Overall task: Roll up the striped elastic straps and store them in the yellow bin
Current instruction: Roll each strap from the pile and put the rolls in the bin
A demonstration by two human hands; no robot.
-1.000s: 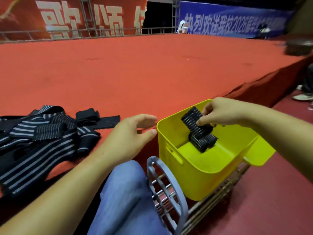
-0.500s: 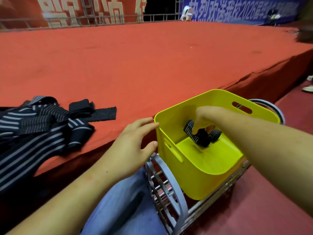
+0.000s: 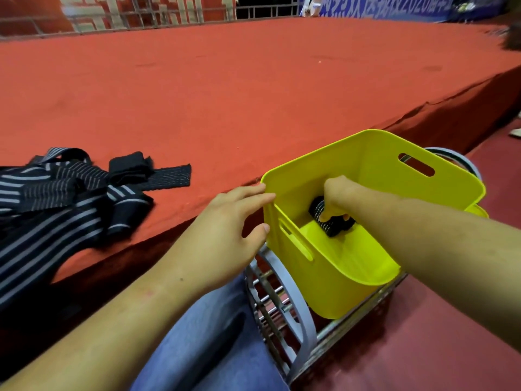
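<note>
The right hand (image 3: 337, 196) grips rolled striped straps (image 3: 335, 226) inside the yellow bin (image 3: 324, 268); the left hand (image 3: 225, 232), spread, touches its rim. Unrolled straps (image 3: 56, 210) lie on the red platform (image 3: 253, 94).

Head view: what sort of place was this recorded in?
Probably an event stage: a wide raised platform carpeted in red, big printed banners along the back, and a metal railing in front of them.
</note>
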